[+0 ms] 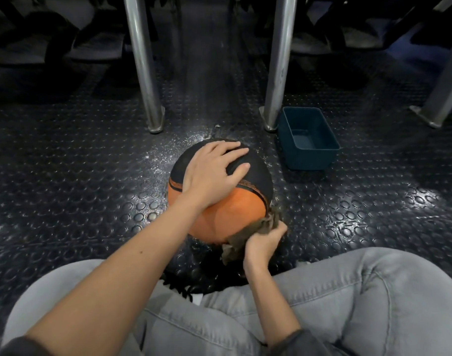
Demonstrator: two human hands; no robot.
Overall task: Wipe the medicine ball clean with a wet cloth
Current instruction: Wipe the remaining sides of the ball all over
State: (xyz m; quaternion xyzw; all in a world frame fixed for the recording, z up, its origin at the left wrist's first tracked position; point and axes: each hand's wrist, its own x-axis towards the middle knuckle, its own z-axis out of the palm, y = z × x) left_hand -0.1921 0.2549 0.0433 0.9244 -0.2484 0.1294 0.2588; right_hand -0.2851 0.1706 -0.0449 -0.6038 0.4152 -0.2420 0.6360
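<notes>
An orange and black medicine ball (235, 209) sits on the studded dark floor in front of my crossed legs. My left hand (214, 173) lies flat on top of the ball with its fingers spread over the black part. A brownish wet cloth (248, 235) is pressed against the ball's lower right side. My right hand (263, 242) grips that cloth, fingers curled round it, low at the ball's near right edge.
A dark blue plastic tub (309, 140) stands on the floor just beyond the ball to the right. Two metal legs (145, 73) (278, 73) rise behind the ball, another at far right (446, 93). Wet specks glisten on the floor by the ball.
</notes>
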